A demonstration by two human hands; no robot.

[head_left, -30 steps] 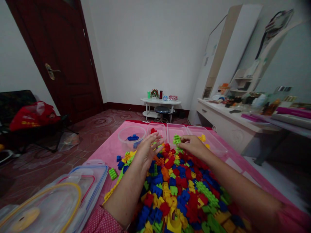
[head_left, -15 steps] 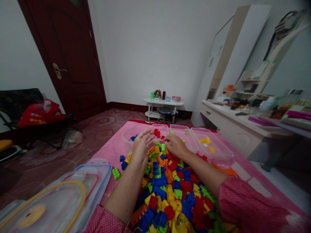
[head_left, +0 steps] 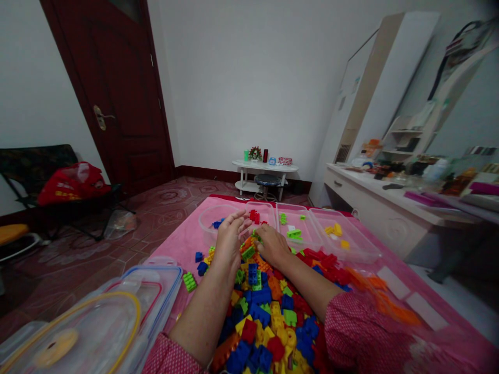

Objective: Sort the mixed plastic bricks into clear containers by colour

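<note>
A heap of coloured toy bricks (head_left: pixel 268 311) in red, blue, yellow, green and orange covers a pink cloth (head_left: pixel 183 241). My left hand (head_left: pixel 229 238) rests palm-down on the far edge of the heap, fingers stretched out. Close beside it my right hand (head_left: pixel 272 244) curls over the bricks, its fingers pinched among green and orange pieces; what they hold is hidden. Behind the hands stand a round clear bowl (head_left: pixel 210 221) with blue bricks and three clear trays: one with red bricks (head_left: pixel 260 212), one with green (head_left: pixel 292 228), one with yellow (head_left: pixel 343 239).
Clear container lids (head_left: pixel 97 322) with blue, red and yellow rims lie at the near left. A dark red door (head_left: pixel 117 93) and a chair with a red bag (head_left: pixel 70 184) stand left. A white dresser (head_left: pixel 390 208) runs along the right, a small white table (head_left: pixel 265 174) at the back.
My right hand dropped the green brick it held over the trays and came back left to the heap beside my left hand. The view shifted slightly right.
</note>
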